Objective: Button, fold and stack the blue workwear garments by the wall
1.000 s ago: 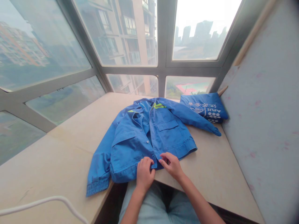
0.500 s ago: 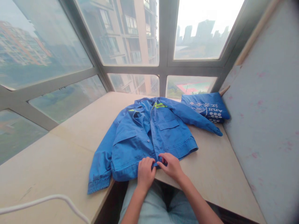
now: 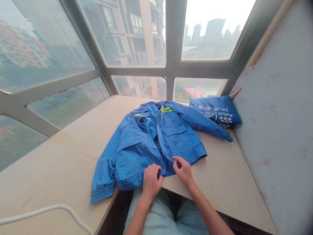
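Note:
A blue work jacket (image 3: 132, 153) lies front up on the pale ledge, its sleeves spread to both sides. It has flap pockets, yellow-green strips at the chest and an elasticated cuff, and its front hangs unfastened with small snaps along one edge. My left hand (image 3: 152, 179) is closed on the bottom hem just left of the front opening, fingers curled over the cloth. At the lower corner of the other front panel is my right hand (image 3: 183, 169), thumb and forefinger bent together on the edge. A narrow gap shows between the two panels there.
A folded blue bundle with white lettering (image 3: 215, 112) rests at the back right, by the wall (image 3: 276, 130). A white cable (image 3: 58, 207) curves across the ledge (image 3: 61, 166) at front left. Framed windows surround the ledge. My legs are below its front edge.
My right hand has moved a little right and up with the panel edge, widening the gap at the hem. My left hand has stayed almost in place.

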`<state>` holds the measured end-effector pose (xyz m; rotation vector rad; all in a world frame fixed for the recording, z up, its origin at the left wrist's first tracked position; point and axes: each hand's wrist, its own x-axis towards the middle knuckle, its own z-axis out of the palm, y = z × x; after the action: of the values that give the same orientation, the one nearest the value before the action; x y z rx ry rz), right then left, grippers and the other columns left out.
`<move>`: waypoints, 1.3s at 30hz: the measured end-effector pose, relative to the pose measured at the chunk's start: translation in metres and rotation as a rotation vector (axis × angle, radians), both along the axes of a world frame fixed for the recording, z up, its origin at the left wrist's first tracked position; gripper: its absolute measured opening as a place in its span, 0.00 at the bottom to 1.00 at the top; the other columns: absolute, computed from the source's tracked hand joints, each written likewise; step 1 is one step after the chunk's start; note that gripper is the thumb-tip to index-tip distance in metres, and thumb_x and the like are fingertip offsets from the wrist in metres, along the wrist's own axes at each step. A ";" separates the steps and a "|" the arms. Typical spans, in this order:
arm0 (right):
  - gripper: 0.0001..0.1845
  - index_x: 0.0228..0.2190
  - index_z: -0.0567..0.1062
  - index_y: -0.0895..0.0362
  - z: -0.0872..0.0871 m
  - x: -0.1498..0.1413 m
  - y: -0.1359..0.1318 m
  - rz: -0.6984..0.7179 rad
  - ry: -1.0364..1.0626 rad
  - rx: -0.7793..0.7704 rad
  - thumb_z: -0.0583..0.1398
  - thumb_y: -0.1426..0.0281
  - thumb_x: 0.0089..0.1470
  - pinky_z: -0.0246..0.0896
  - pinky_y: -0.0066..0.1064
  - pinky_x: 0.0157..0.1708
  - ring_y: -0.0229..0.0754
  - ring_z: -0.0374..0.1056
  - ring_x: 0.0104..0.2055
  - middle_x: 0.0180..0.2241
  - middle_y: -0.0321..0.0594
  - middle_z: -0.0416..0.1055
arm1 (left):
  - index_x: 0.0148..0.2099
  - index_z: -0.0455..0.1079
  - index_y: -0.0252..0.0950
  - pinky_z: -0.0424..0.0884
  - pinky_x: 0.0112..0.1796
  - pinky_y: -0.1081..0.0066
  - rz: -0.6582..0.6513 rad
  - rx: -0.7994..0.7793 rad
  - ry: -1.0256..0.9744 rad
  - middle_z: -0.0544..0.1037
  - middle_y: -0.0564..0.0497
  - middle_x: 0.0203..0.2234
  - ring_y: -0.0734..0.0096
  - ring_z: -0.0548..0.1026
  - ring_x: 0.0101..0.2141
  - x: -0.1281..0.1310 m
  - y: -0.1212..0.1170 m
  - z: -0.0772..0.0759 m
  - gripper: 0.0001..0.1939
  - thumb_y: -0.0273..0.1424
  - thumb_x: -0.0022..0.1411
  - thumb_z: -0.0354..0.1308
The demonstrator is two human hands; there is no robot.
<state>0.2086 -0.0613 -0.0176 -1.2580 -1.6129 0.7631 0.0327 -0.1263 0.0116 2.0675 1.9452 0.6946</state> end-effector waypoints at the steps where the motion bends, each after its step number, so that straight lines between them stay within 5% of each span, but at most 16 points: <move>1: 0.15 0.39 0.78 0.58 0.001 0.001 0.001 -0.040 0.046 -0.033 0.54 0.66 0.56 0.64 0.30 0.30 0.40 0.66 0.26 0.26 0.39 0.73 | 0.39 0.69 0.39 0.62 0.40 0.63 -0.031 -0.014 -0.031 0.74 0.50 0.34 0.62 0.70 0.38 -0.003 0.000 0.003 0.05 0.26 0.58 0.57; 7: 0.15 0.36 0.79 0.57 0.008 0.007 0.011 -0.035 0.035 -0.146 0.55 0.63 0.56 0.62 0.30 0.28 0.41 0.66 0.25 0.23 0.37 0.72 | 0.37 0.71 0.39 0.68 0.43 0.66 -0.219 -0.068 -0.250 0.76 0.49 0.34 0.65 0.73 0.39 -0.030 0.010 0.029 0.09 0.36 0.67 0.52; 10: 0.14 0.36 0.78 0.57 0.014 0.004 0.023 0.043 -0.049 -0.100 0.56 0.64 0.55 0.64 0.32 0.33 0.42 0.69 0.29 0.28 0.40 0.75 | 0.35 0.70 0.39 0.69 0.44 0.65 -0.128 0.028 -0.174 0.75 0.49 0.34 0.65 0.73 0.39 -0.038 0.028 0.038 0.09 0.33 0.67 0.51; 14: 0.14 0.43 0.75 0.56 0.030 -0.017 0.041 0.117 -0.173 -0.023 0.57 0.65 0.57 0.66 0.34 0.41 0.42 0.70 0.36 0.39 0.43 0.75 | 0.44 0.70 0.38 0.67 0.49 0.63 0.002 0.115 0.050 0.75 0.46 0.42 0.61 0.71 0.45 -0.039 0.062 0.042 0.08 0.27 0.64 0.53; 18: 0.21 0.52 0.71 0.56 0.041 -0.054 0.053 0.113 -0.402 0.006 0.59 0.65 0.57 0.65 0.38 0.47 0.49 0.67 0.49 0.49 0.48 0.71 | 0.50 0.69 0.37 0.67 0.49 0.63 0.090 -0.025 0.264 0.73 0.43 0.46 0.58 0.70 0.48 -0.033 0.092 0.035 0.13 0.29 0.64 0.55; 22: 0.25 0.52 0.71 0.57 0.032 -0.074 0.064 0.082 -0.472 -0.039 0.63 0.69 0.52 0.64 0.41 0.49 0.53 0.64 0.53 0.49 0.52 0.70 | 0.45 0.71 0.36 0.68 0.43 0.64 0.122 -0.113 0.306 0.75 0.43 0.40 0.57 0.72 0.44 -0.029 0.105 0.024 0.08 0.31 0.63 0.58; 30: 0.16 0.44 0.74 0.56 -0.004 -0.044 0.081 0.189 -0.044 -0.114 0.59 0.72 0.51 0.68 0.33 0.40 0.41 0.72 0.36 0.38 0.41 0.75 | 0.42 0.68 0.38 0.67 0.41 0.67 0.169 -0.123 0.268 0.74 0.44 0.41 0.60 0.72 0.43 -0.031 0.105 0.017 0.04 0.30 0.65 0.55; 39: 0.14 0.28 0.79 0.54 -0.004 -0.036 0.083 0.224 -0.027 -0.101 0.53 0.76 0.50 0.66 0.33 0.44 0.42 0.72 0.38 0.34 0.39 0.77 | 0.40 0.67 0.38 0.65 0.33 0.68 0.195 -0.140 0.119 0.78 0.46 0.31 0.60 0.77 0.33 -0.040 0.103 0.021 0.06 0.32 0.69 0.50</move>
<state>0.1727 0.0212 -0.0215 -1.1739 -1.7756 0.9804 -0.0068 -0.0236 0.0326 1.8942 2.2149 0.4652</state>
